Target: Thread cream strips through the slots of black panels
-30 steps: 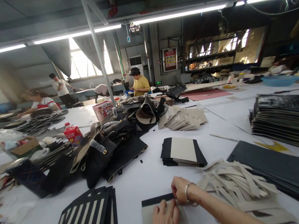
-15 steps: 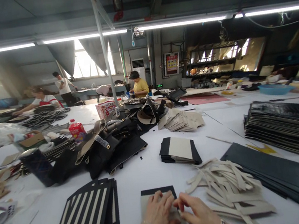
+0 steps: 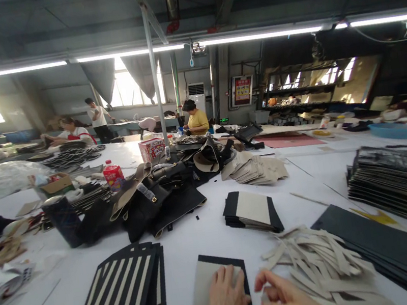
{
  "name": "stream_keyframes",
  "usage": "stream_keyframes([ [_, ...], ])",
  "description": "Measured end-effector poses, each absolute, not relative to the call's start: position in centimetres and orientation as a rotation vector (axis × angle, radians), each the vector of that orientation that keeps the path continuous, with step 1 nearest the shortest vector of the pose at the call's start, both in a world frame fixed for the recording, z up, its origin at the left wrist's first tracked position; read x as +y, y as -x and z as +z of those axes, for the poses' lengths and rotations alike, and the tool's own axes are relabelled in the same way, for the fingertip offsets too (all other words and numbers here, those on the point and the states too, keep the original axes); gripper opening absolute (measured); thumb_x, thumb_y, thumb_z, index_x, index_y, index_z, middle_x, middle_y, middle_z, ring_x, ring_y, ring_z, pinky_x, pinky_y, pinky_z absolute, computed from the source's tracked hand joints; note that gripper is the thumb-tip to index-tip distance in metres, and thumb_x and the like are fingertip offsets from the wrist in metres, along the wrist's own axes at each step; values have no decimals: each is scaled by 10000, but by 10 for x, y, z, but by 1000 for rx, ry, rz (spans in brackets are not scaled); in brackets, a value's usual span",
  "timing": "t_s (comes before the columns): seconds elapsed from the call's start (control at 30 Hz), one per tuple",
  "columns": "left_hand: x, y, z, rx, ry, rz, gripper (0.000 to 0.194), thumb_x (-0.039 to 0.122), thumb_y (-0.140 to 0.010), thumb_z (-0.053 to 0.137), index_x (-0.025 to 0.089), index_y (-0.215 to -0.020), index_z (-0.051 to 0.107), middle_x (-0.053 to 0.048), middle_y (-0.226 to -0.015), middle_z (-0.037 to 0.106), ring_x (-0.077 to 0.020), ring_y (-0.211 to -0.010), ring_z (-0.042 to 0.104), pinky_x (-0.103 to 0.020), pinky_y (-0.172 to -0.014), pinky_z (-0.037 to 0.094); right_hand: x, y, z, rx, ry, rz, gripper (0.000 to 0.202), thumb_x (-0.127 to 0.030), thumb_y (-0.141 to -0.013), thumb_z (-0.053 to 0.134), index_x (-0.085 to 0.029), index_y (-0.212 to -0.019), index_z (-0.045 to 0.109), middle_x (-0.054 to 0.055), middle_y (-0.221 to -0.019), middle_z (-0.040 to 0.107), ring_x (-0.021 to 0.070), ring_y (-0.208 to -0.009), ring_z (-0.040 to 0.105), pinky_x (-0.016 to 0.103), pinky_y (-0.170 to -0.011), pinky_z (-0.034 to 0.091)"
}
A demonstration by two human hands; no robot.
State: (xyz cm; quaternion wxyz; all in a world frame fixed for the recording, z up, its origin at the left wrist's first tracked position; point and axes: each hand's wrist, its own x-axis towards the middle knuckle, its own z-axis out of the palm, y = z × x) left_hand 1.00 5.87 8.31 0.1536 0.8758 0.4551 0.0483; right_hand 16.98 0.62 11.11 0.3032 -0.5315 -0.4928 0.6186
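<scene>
Black panel with grey board (image 3: 209, 288): near counter (image 3: 209, 236) edge, pinned flat under the open left hand (image 3: 226, 298) to keep it steady. Right hand (image 3: 285, 302): fingers curled, empty-looking, beside the grey strip pile (image 3: 317, 263), within reach.

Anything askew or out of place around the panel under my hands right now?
Nothing damaged. The black panel under your left hand lies slightly rotated, and the grey strips beside your right hand are a loose jumble, not stacked.
</scene>
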Motion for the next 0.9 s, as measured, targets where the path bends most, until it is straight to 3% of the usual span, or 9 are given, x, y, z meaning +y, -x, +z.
stream_keyframes([
  [0.13, 56, -15, 62, 1377, -2405, 294, 519, 477, -808, 551, 287, -1278, 443, -65, -1335, 452, -314, -1206, 379, -478, -1017, 307, 72, -172, 100, -1428, 1876, 1252, 139, -245, -628, 456, -201, -757, 480, -55, -549, 491, 76, -381, 374, 199, -364, 296],
  [0.2, 60, -14, 48, 1371, -2389, 361, 553, 525, -791, 554, 313, -1287, 433, -57, -1340, 450, -320, -1211, 378, -490, -1023, 305, 97, -166, 89, -1571, 1988, 1059, 47, -177, -594, 503, -180, -641, 509, -51, -513, 472, 80, -455, 414, 199, -434, 331],
  [0.33, 67, -13, 23, 1356, -2376, 384, 607, 641, -781, 476, 342, -1305, 409, -78, -1373, 410, -338, -1229, 369, -506, -1035, 303, 121, -152, 73, -1730, 2044, 938, 139, -96, -443, 605, -174, -554, 571, -33, -553, 538, 118, -585, 502, 217, -521, 359],
  [0.4, 68, -13, 17, 1354, -2368, 367, 609, 665, -786, 433, 350, -1307, 405, -85, -1391, 385, -345, -1249, 346, -519, -1043, 290, 125, -147, 69, -1786, 2093, 913, 132, -113, -434, 615, -178, -546, 586, -21, -558, 561, 132, -576, 515, 232, -514, 359],
  [0.7, 62, -14, 46, 1391, -2246, 401, 508, 558, -787, 546, 326, -1235, 494, -46, -1372, 420, -312, -1236, 359, -510, -1066, 246, 135, -141, 72, -1927, 2200, 972, 97, -137, -451, 611, -171, -529, 566, 20, -577, 592, 156, -591, 536, 242, -496, 357],
  [0.9, 56, -18, 56, 1404, -2238, 373, 478, 494, -840, 502, 253, -1254, 497, -76, -1342, 453, -301, -1257, 331, -480, -1091, 194, 105, -127, 85, -1996, 2071, 1066, 87, -106, -481, 528, -182, -465, 487, -39, -478, 457, 119, -537, 481, 218, -464, 305],
])
